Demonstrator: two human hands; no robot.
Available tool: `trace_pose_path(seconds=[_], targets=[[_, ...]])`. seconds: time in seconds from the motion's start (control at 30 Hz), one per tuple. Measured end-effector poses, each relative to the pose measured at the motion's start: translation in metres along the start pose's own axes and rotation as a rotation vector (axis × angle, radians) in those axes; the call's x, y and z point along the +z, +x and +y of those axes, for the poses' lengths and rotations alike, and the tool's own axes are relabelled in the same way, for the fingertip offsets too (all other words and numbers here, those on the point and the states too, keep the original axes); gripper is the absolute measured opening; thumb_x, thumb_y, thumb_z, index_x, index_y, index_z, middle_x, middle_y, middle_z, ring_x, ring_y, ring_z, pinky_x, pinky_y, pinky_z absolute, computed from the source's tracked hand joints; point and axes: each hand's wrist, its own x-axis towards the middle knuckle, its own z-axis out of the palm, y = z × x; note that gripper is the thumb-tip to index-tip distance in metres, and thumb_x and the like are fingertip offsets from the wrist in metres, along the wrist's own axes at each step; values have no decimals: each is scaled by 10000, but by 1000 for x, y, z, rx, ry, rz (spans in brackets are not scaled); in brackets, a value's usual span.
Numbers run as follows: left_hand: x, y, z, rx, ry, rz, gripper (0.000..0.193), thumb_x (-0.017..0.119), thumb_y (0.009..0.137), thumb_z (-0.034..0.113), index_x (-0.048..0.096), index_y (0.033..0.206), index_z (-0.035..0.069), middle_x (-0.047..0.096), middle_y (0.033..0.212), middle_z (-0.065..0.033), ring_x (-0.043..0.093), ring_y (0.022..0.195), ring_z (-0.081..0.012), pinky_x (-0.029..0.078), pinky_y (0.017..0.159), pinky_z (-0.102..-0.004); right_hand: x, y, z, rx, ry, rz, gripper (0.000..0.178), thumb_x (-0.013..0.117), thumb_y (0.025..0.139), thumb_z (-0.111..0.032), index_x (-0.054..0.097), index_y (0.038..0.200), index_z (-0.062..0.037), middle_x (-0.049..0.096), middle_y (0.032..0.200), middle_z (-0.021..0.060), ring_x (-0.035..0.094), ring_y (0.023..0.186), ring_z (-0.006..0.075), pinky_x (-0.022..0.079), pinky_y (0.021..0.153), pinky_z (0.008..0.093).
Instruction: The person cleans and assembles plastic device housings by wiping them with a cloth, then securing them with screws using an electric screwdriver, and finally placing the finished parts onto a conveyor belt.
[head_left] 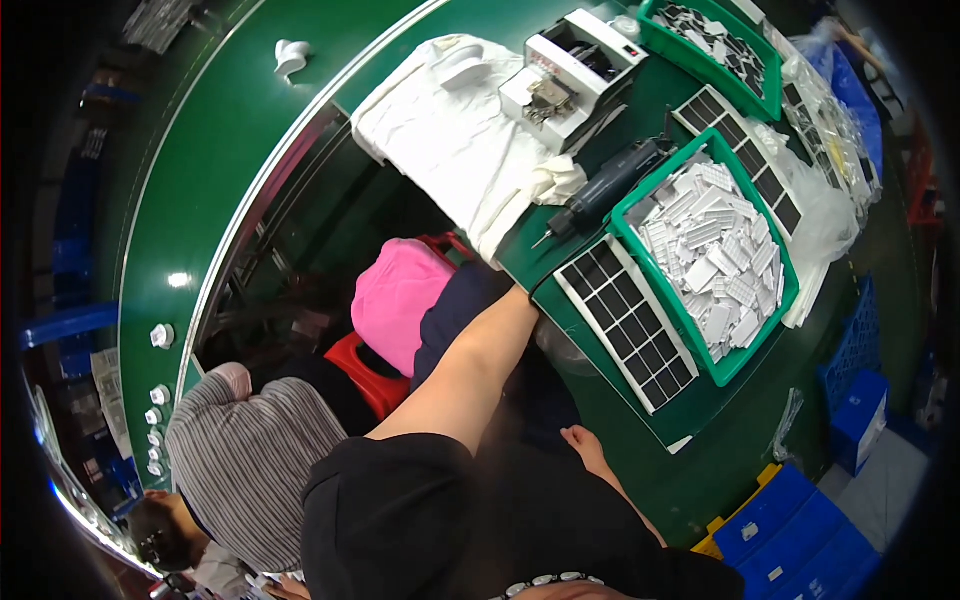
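Observation:
My left forearm (475, 365) reaches up to the near edge of the green workbench (520, 262). A dark band shows by the wrist, and the hand is hidden past the edge. Low beside my body hangs my right hand (588, 446), apart from the bench; its fingers are too small and partly hidden to read, and no held object shows. Closest to the left wrist lies a white-framed tray with dark square cells (630, 325). Beside it stands a green bin (790, 290) heaped with white plastic pieces (712, 250). A dark electric screwdriver (612, 186) rests left of the bin.
A white tabletop machine (582, 82) stands by a white cloth (430, 120). Another green bin (765, 90) holds dark and white pieces. At left, a co-worker in a striped top (250, 450) sits near a green conveyor (160, 240). A pink-covered seat (400, 300) and blue crates (790, 535) flank me.

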Motion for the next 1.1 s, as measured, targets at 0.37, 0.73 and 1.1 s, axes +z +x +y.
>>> trace_pose_path(seconds=[0.37,0.73,1.1], targets=[[-143,32,41,145,126,-120,542,559,897,403,536,1349,104,556,1366,-155,522,1270,-295,434,1048,-385,-7,55,-84,3,216,186,385,524,993,-385,611,901,-21,623,776,140,600,741,218,450,691,365],[-482,64,75,427,236,-631,378,496,952,316,648,1170,48,669,1113,-203,637,1029,-321,481,939,-436,16,179,-245,253,204,134,371,564,917,-333,630,1147,-49,642,1143,222,597,1085,407,467,902,437],[-889,115,34,-593,1151,476,529,613,850,99,489,1362,145,571,1363,-115,592,1192,-314,533,921,-414,121,301,-227,-176,-58,637,340,591,915,-338,657,1070,-43,661,1028,239,631,995,411,491,834,463]])
